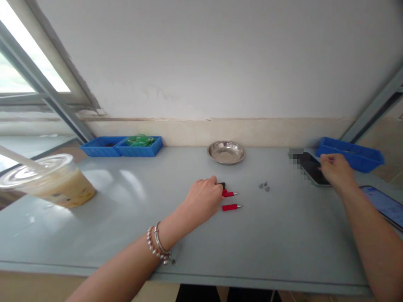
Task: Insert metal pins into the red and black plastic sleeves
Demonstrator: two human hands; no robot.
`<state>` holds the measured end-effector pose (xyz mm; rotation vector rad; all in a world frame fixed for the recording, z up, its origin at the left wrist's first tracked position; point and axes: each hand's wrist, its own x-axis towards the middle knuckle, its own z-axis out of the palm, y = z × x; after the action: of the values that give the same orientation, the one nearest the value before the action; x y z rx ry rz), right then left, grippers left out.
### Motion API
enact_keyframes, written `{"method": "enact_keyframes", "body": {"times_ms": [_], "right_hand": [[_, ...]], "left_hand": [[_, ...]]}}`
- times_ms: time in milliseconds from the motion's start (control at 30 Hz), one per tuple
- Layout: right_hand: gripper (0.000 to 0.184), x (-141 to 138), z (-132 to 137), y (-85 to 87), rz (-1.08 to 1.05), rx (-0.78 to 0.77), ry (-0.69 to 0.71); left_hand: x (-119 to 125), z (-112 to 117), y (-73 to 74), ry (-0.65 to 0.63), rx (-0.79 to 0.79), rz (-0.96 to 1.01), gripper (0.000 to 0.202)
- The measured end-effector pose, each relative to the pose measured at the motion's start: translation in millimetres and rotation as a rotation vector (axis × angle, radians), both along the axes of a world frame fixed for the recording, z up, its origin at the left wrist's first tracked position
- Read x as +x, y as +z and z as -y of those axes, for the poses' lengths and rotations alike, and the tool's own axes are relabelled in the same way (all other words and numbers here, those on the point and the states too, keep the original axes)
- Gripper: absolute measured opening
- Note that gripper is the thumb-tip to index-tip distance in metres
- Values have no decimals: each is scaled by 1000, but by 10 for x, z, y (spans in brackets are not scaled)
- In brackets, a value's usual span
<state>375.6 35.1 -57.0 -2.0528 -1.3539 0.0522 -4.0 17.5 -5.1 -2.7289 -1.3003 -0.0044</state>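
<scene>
My left hand is over the middle of the table with its fingers curled together. A small black piece pokes out at its fingertips; how it is held is hidden. Beside those fingers lies a red pen barrel section with a metal tip, and just nearer to me is a second red barrel section. My right hand is closed in a pinch above the dark phone, in front of the right blue bin. Whatever it may pinch is too small to make out.
Several small grey pieces lie right of the pen parts. A steel dish stands near the wall. Two joined blue bins, one with green contents, sit back left. A drink cup is at left, another phone at right.
</scene>
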Motion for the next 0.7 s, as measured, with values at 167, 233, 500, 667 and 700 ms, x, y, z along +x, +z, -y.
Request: {"method": "enact_keyframes", "body": {"times_ms": [167, 233, 500, 667, 700], "right_hand": [[39, -68, -18, -15, 21, -61, -185], [41, -139, -26, 51, 38, -56, -173], [38, -787, -9, 227, 85, -212, 376], [40, -1110, 89, 253, 123, -421, 609], [39, -1135, 101, 253, 126, -437, 624]], "left_hand": [[-31, -27, -33, -35, -38, -31, 20], [-35, -35, -21, -38, -39, -28, 22], [-46, -46, 75, -17, -69, -21, 26], [-39, -17, 98, -63, -126, -4, 18], [-40, -19, 99, -66, -130, 14, 20]]}}
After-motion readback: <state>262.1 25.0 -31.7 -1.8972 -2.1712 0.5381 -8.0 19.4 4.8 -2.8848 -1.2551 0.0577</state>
